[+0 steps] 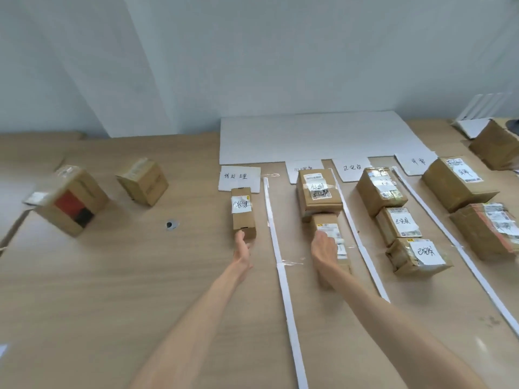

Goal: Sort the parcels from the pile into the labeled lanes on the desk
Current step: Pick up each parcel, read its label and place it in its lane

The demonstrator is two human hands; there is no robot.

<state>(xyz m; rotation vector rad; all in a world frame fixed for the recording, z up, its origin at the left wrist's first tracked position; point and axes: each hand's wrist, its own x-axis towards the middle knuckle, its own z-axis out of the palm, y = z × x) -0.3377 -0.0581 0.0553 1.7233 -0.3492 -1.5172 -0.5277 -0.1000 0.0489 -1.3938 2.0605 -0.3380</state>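
Left hand point(243, 248): the fingers are straight and close together, with the tips against the near end of the narrow parcel point(243, 213). This is probably a push to line it up lengthwise under its lane label point(240, 176), which lies just beyond it.
Right hand point(324, 249): it lies palm down on the small labelled parcel point(332, 234) with the fingers flat along the top. Whether the thumb wraps the side cannot be told. It looks like a slide forward, as the parcel's far end already touches the larger parcel point(318, 192) ahead of the fingertips.
Why both hands: each is probably tidying one lane, keeping the boxes inside the paper strips.
Paper strips: three. The first strip point(276, 248) runs between the two hands, the second strip point(362, 248) is just right of the right hand, and the third strip point(449, 240) is further right.
Lane labels: four, all beyond the hands.
Parcels in the left hand's lane: one.
Parcels in the right hand's lane: two.
Next lane right of the right hand: three taped parcels point(398, 224) in a row.
Farthest lane right: two big parcels point(457, 183), and one more box point(497, 144) sits beyond them.
Still unsorted: two boxes point(73, 200), well left of the left hand. They are apart from each other, and both are askew.
Progress: most of the task is judged done, with two boxes left.
Desk point(112, 290): there is a cable hole point(172, 224) left of the left hand.
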